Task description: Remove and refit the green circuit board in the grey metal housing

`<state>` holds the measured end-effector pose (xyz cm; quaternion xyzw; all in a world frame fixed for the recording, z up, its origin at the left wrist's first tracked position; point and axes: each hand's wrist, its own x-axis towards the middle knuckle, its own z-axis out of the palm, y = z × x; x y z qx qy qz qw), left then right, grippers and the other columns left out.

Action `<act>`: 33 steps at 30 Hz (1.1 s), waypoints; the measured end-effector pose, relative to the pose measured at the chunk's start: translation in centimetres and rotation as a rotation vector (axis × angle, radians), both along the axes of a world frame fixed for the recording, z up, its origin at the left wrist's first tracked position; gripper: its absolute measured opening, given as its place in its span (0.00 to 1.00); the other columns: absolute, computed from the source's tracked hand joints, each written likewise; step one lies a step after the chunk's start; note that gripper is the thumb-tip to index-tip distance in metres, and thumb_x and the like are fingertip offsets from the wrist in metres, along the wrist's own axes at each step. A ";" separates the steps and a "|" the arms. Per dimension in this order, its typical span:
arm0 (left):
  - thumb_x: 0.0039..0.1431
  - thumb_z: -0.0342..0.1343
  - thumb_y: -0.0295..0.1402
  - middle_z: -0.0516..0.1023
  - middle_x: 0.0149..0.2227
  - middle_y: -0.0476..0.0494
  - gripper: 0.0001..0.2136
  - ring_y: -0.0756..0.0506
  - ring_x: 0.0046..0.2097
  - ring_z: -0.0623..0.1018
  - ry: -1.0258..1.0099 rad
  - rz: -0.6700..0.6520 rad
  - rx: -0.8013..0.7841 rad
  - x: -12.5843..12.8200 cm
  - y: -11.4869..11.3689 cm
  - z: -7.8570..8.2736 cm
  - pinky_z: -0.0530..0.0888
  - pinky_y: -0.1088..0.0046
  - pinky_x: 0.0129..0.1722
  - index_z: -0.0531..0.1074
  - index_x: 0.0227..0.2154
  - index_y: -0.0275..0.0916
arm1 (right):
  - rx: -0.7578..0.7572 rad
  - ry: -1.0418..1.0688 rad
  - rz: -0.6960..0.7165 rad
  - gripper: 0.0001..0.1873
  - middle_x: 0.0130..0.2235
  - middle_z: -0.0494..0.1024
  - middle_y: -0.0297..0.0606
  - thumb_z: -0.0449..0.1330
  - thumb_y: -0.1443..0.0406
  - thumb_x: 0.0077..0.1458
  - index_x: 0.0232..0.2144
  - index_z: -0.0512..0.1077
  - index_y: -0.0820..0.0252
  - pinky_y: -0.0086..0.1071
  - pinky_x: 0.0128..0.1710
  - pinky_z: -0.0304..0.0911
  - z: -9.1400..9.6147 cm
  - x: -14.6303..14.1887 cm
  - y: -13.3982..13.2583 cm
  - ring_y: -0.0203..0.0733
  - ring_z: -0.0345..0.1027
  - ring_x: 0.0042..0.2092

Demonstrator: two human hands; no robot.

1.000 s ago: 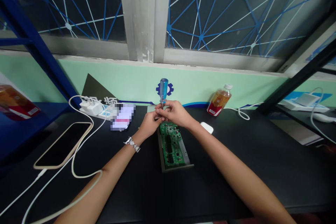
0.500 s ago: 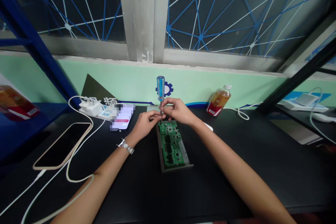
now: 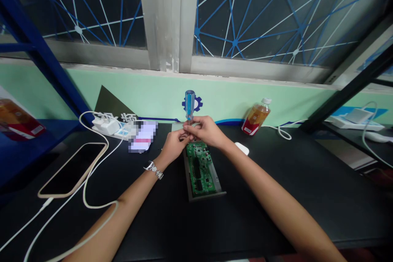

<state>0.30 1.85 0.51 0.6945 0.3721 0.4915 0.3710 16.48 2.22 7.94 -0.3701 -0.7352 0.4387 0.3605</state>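
Characters (image 3: 128, 117): two, white, Chinese, low on the wall (image 3: 153, 98), partly hidden behind the power strip (image 3: 122, 132); the second looks like 频, the first is unclear.
Gear sign (image 3: 200, 104): dark blue, on the wall, partly covered.
Bottle label (image 3: 249, 126): print too small to read.
Lit screen (image 3: 143, 136): pixelated.
Circuit board (image 3: 202, 168): markings illegible.

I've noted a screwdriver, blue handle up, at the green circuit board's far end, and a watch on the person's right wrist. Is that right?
Not quite: the head view shows the watch on the left wrist. The screwdriver, blue handle up, is at the far end of the green circuit board, as you noted.
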 end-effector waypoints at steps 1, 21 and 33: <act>0.61 0.59 0.36 0.83 0.33 0.41 0.10 0.43 0.36 0.81 0.004 0.000 -0.007 0.0 -0.2 0.2 0.76 0.70 0.38 0.77 0.33 0.34 | 0.023 0.001 -0.031 0.11 0.22 0.76 0.34 0.64 0.58 0.56 0.34 0.73 0.61 0.28 0.21 0.65 -0.1 0.1 0.1 0.36 0.71 0.22; 0.60 0.60 0.37 0.83 0.37 0.42 0.09 0.43 0.39 0.82 0.087 0.082 0.056 -1.3 -1.1 0.9 0.77 0.68 0.42 0.78 0.37 0.37 | 0.337 -0.187 -0.081 0.07 0.29 0.78 0.37 0.60 0.63 0.58 0.31 0.74 0.61 0.32 0.34 0.66 0.4 0.6 -0.1 0.39 0.72 0.32; 0.62 0.58 0.38 0.83 0.42 0.42 0.11 0.44 0.41 0.81 0.230 0.099 0.128 -3.8 -3.4 1.1 0.77 0.68 0.43 0.78 0.43 0.40 | 0.224 0.144 -0.180 0.15 0.35 0.79 0.37 0.51 0.52 0.66 0.37 0.64 0.57 0.29 0.29 0.65 -0.3 1.6 -1.6 0.35 0.71 0.28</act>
